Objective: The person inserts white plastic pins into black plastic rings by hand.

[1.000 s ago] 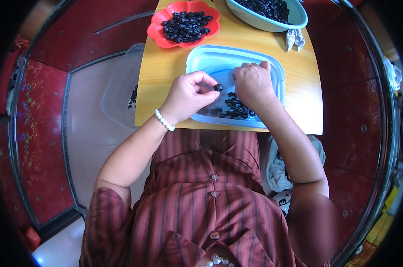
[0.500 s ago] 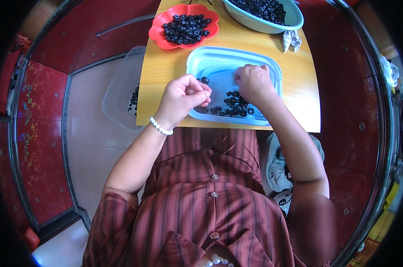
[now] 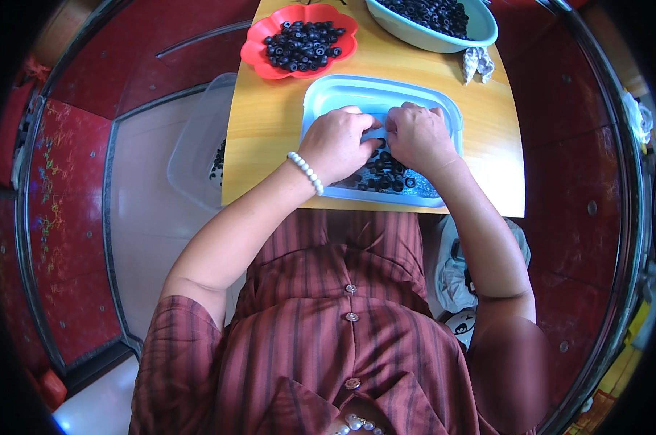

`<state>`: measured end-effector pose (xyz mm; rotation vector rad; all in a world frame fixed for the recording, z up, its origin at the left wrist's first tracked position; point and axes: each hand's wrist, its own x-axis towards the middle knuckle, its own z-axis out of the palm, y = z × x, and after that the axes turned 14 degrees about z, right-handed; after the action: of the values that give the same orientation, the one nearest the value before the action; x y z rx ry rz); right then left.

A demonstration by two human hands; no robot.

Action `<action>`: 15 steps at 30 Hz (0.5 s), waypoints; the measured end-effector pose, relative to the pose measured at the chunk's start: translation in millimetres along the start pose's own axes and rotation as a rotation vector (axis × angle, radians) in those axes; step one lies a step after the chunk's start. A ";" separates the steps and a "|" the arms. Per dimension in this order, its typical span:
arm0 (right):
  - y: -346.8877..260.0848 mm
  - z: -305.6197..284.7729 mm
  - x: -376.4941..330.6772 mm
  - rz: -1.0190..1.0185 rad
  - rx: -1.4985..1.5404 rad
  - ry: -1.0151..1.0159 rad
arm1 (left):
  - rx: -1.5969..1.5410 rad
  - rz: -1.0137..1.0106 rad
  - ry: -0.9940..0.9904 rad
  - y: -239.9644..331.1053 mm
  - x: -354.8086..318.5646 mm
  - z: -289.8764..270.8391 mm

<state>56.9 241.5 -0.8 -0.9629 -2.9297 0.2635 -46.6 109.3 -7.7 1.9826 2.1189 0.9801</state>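
Observation:
My left hand (image 3: 341,145), with a white bead bracelet (image 3: 306,172) on the wrist, hovers over a pale blue plastic tray (image 3: 328,90). Its thumb and fingers are bent into a pinch. Right beside it my right hand (image 3: 420,138) is curled, its fingertips almost meeting the left ones over the tray's middle. Whatever sits between the fingertips is hidden by the fingers. Under and in front of my hands, small black ring-like parts (image 3: 387,174) lie heaped in the tray's near half.
A red flower-shaped dish (image 3: 254,54) of black parts stands at the table's far left. A light green basin (image 3: 433,42) with more sits far right, by crumpled whitish cloth (image 3: 478,64). Left of the wooden table (image 3: 266,116), a clear plastic bin (image 3: 186,156) also holds black parts.
My left hand has swung right and slightly inward, from the tray's left side to meet the right hand. The right hand has shifted only a little.

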 end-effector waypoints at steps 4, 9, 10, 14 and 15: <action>20.4 6.0 3.6 0.039 0.313 0.032 | 0.019 -0.034 -0.074 0.9 8.9 13.0; 36.0 4.3 -1.7 0.184 0.802 -0.077 | -0.018 0.024 0.001 -4.6 3.8 20.4; 36.6 4.3 -3.2 0.197 0.917 -0.118 | -0.097 -0.026 0.075 -1.1 3.6 15.9; 26.8 -11.8 -16.5 0.194 1.089 -0.215 | -0.977 -0.304 0.197 4.9 -5.5 0.3; 22.3 -17.6 -20.6 0.219 1.188 -0.274 | -1.069 -0.355 0.135 6.4 -10.6 -9.0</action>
<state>88.2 249.5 12.8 -0.9874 -2.0992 1.9304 -43.6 95.8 -1.2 0.9974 1.3664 1.6788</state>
